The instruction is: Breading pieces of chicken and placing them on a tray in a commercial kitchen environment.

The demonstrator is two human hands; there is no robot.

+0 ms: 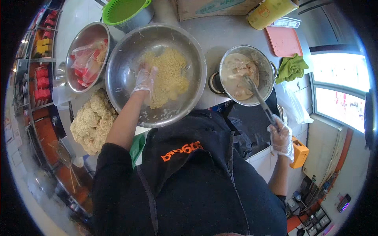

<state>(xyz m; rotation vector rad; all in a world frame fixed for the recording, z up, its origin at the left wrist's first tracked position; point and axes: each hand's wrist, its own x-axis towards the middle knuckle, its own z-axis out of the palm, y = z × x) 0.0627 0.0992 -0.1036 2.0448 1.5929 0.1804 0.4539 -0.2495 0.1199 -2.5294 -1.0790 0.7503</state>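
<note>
My left hand (pixel 145 81), in a clear plastic glove, is in a wide steel bowl (pixel 118 67), its fingers at the edge of a heap of yellowish crumbly coating (pixel 172 70). Nothing shows gripped in it; the fingertips are partly hidden. My right hand (pixel 282 138), also gloved, grips the handle end of metal tongs (pixel 261 101). The tongs' tips reach into pale batter (pixel 231 73) with pieces in it, inside a metal pot (pixel 267 79). Left of the wide bowl, coated pieces (pixel 93 124) are piled up.
A smaller steel bowl (pixel 71 56) with plastic bags stands at the left, near a green colander (pixel 127 11). Behind are a cardboard box (pixel 189 10) and a yellow roll (pixel 270 14). A pink tray (pixel 283 41) and green cloth (pixel 291 68) lie right of the pot.
</note>
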